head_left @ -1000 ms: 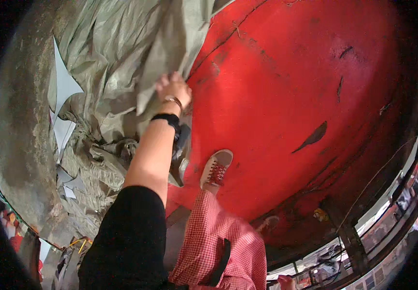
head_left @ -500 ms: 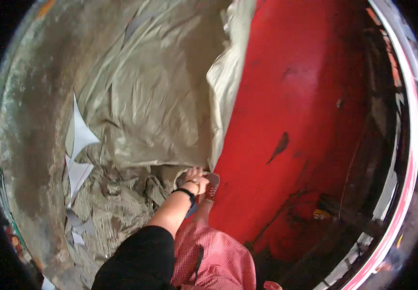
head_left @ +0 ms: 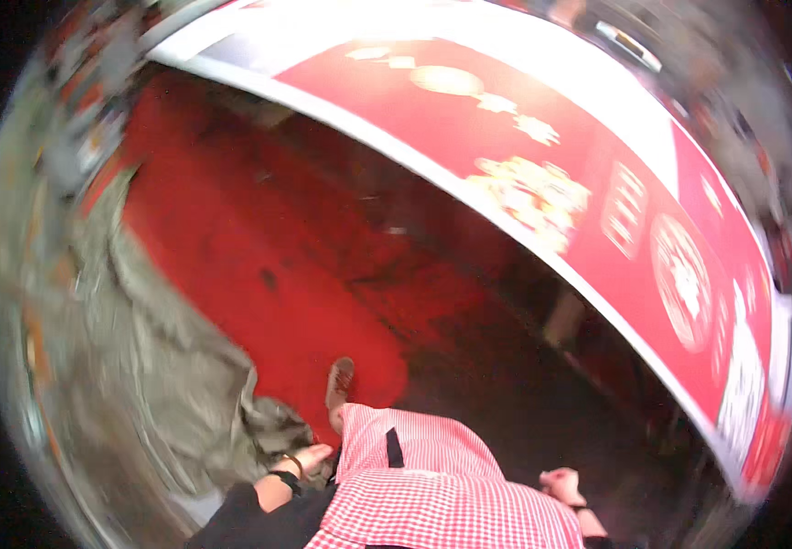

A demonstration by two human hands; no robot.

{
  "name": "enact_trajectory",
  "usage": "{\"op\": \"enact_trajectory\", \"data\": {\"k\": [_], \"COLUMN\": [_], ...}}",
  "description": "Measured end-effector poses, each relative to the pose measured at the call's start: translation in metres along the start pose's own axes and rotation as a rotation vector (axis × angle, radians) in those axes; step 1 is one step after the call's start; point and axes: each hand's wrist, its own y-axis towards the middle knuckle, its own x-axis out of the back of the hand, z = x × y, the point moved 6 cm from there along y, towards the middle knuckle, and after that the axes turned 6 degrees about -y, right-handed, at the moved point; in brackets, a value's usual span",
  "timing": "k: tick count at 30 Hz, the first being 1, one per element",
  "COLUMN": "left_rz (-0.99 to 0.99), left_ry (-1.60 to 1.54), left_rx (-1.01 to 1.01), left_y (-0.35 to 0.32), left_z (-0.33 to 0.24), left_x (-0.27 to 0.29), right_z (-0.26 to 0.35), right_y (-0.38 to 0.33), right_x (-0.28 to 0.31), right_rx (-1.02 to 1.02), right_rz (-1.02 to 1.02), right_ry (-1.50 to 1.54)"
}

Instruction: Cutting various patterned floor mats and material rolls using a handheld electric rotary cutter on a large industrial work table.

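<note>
Left hand (head_left: 312,456) is open near the grey tarpaulin (head_left: 176,375) — apparently no handling now. Right hand (head_left: 560,483) seems curled, contents I cannot tell; gripping the tarpaulin would need reaching down.

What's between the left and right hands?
The red-and-white checked garment the person wears lies between the left hand and right hand, per the head view.

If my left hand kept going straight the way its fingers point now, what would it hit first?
Your left hand would probably meet the red-and-white checked garment you're wearing, just right of the fingertips, though depth is unclear.
</note>
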Motion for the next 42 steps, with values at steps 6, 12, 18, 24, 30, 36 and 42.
{"op": "enact_trajectory", "data": {"k": [6,12,18,24,30,36,42], "left_rz": [0.275,-0.016,0.345,1.088,1.215,0.878,0.869], "left_ry": [0.232,1.228,1.87,1.603,1.686,1.646,1.684], "left_rx": [0.127,0.078,-0.056,-0.531,-1.036,-0.545,-0.962], "left_y": [-0.021,0.021,0.128,0.09,0.038,0.039,0.037], "left_z": [-0.204,-0.357,-0.451,-0.468,-0.399,-0.352,-0.351], "left_x": [-0.155,-0.224,-0.416,-0.809,-1.1,-1.214,-1.333], "right_z": [-0.119,-0.199,-0.39,-0.459,-0.665,-0.75,-0.869], "right_y": [-0.007,-0.018,-0.087,-0.167,-0.172,-0.165,-0.051], "right_x": [0.058,0.113,0.103,0.052,0.082,0.091,0.413], "right_rx": [0.006,-0.138,-0.598,-0.559,-0.914,-0.875,-0.499], "right_rz": [-0.072,-0.305,-0.611,-0.484,-0.443,-0.75,-1.054], "right_ry": [-0.258,0.493,0.815,0.564,0.871,1.151,1.374]}}
